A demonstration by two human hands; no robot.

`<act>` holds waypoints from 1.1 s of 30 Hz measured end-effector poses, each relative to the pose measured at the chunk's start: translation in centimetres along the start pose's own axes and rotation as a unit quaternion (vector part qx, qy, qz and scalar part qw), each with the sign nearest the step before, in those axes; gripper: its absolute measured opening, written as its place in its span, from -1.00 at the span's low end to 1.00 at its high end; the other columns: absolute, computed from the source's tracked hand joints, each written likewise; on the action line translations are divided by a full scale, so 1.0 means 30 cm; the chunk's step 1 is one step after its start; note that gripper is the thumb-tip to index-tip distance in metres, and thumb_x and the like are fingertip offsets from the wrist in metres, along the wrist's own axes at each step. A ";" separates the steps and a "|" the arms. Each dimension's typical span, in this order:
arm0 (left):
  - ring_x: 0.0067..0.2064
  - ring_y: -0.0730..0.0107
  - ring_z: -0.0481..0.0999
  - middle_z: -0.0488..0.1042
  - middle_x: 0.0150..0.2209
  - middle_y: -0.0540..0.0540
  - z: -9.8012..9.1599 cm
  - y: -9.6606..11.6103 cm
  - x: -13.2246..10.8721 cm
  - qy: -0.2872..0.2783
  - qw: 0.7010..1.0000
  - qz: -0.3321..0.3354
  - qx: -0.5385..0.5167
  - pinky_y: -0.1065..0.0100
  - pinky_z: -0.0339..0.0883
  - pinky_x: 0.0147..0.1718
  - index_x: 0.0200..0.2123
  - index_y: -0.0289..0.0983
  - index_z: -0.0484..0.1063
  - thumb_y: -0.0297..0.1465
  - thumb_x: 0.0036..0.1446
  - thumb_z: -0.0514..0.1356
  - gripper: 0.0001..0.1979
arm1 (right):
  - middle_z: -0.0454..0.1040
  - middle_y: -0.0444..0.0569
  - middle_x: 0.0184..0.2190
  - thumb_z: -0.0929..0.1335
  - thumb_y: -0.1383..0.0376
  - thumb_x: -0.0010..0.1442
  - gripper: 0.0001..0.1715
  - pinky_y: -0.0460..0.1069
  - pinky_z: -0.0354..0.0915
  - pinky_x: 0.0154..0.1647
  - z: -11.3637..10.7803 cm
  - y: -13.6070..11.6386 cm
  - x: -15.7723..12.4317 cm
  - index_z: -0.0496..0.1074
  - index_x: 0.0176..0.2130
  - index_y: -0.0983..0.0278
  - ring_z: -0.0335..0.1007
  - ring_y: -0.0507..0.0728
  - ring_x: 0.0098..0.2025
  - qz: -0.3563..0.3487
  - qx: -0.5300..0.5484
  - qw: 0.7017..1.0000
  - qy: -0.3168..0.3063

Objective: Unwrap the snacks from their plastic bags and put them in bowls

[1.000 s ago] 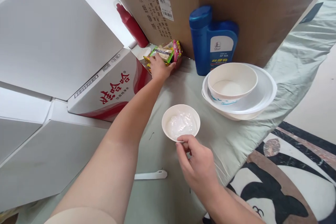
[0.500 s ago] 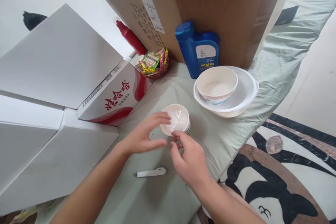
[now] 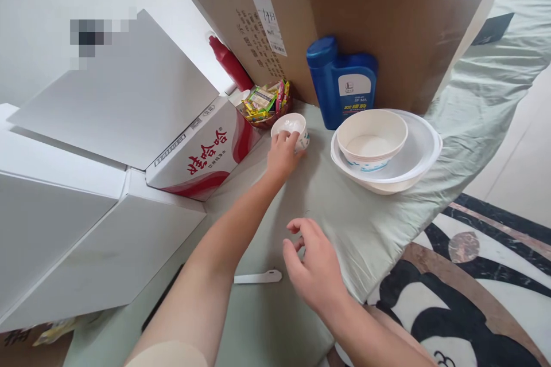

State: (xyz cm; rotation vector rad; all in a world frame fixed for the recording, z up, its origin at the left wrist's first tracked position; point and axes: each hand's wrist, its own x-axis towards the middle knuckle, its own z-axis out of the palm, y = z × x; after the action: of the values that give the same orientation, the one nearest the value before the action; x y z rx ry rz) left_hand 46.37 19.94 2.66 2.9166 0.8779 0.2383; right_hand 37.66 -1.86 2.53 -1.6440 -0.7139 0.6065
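Note:
My left hand (image 3: 282,155) is stretched forward and grips the near side of a small white bowl (image 3: 291,127) with something white in it. The bowl stands on the pale green cloth (image 3: 353,212), next to a dish of wrapped sweets (image 3: 266,104). My right hand (image 3: 316,268) hovers lower down over the cloth, fingers loosely curled and apart, holding nothing. A white plastic utensil (image 3: 257,278) lies flat on the cloth just left of my right hand.
A blue jug (image 3: 342,80) and a red bottle (image 3: 230,62) stand against a big brown carton (image 3: 365,17). A paper bowl (image 3: 372,137) sits in a wide white dish (image 3: 419,152). White boxes, one red-printed (image 3: 202,152), line the left.
The small bowl has moved from near my right hand to the far side beside the sweets, carried by my left hand. My right hand has let go of the bowl.

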 end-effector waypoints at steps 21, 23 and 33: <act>0.37 -0.08 0.17 0.20 0.33 -0.24 0.031 -0.014 0.275 0.085 0.989 -0.114 0.040 -0.15 0.28 0.22 0.29 -0.06 0.22 -0.49 0.09 0.35 -0.28 | 0.47 -0.07 -0.31 0.23 0.33 0.17 -0.79 -0.02 0.17 -0.46 0.005 0.007 -0.015 0.41 -0.21 0.25 0.42 0.03 -0.49 -0.035 0.006 0.999 -0.014; 0.40 -0.04 0.14 0.18 0.35 -0.22 0.026 -0.026 0.226 0.121 0.990 -0.070 0.028 -0.08 0.15 0.32 0.28 -0.06 0.22 -0.47 0.09 0.34 -0.29 | 0.48 -0.07 -0.30 0.24 0.33 0.17 -0.78 -0.01 0.15 -0.45 0.015 0.005 -0.022 0.41 -0.20 0.25 0.41 0.03 -0.49 -0.031 0.020 0.999 -0.028; 0.07 0.23 0.54 0.58 0.02 -0.17 -0.138 0.179 0.001 -0.022 0.928 0.356 -0.111 0.26 0.37 0.07 0.00 -0.23 0.47 -0.32 0.26 0.17 -0.73 | 0.54 -0.05 -0.27 0.27 0.26 0.19 -0.78 0.02 0.08 -0.35 0.089 -0.018 -0.054 0.46 -0.19 0.22 0.40 0.12 -0.33 -0.001 -0.016 0.986 -0.164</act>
State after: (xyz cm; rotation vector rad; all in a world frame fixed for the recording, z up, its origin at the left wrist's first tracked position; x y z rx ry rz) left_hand 48.57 15.65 7.43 2.8674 -0.2408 0.2875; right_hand 34.57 -1.21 2.58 -1.5882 -0.9668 0.8798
